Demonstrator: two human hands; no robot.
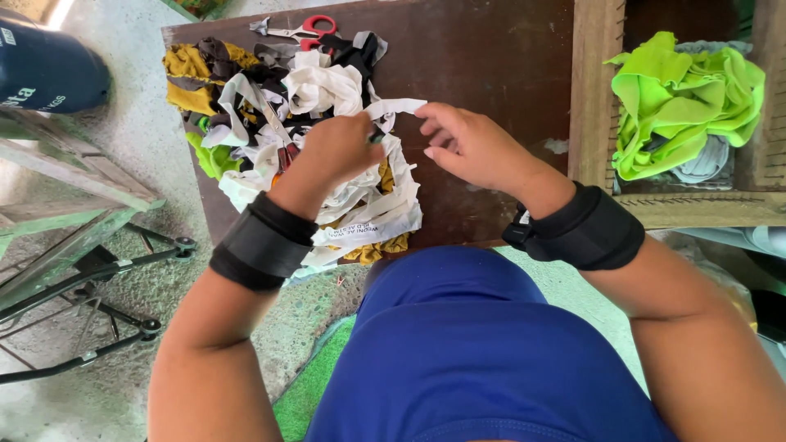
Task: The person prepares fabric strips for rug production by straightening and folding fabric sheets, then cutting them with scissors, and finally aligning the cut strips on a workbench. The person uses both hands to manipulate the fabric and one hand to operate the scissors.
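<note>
Head view: the left hand (336, 151) has its grip pinched shut on a white fabric strip (393, 108). Just right of it, the right hand (471, 147) hovers open-fingered at the strip's tip, above the scrap pile (270, 106) on the brown tabletop (491, 57).

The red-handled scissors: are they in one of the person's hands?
No: the red-handled scissors lie on the dark board's far edge, beyond both hands.

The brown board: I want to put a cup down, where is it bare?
Bare: the brown board between the right hand and the wooden box. Crowded: the cloth strips under the left hand, scissors at the top.
</note>
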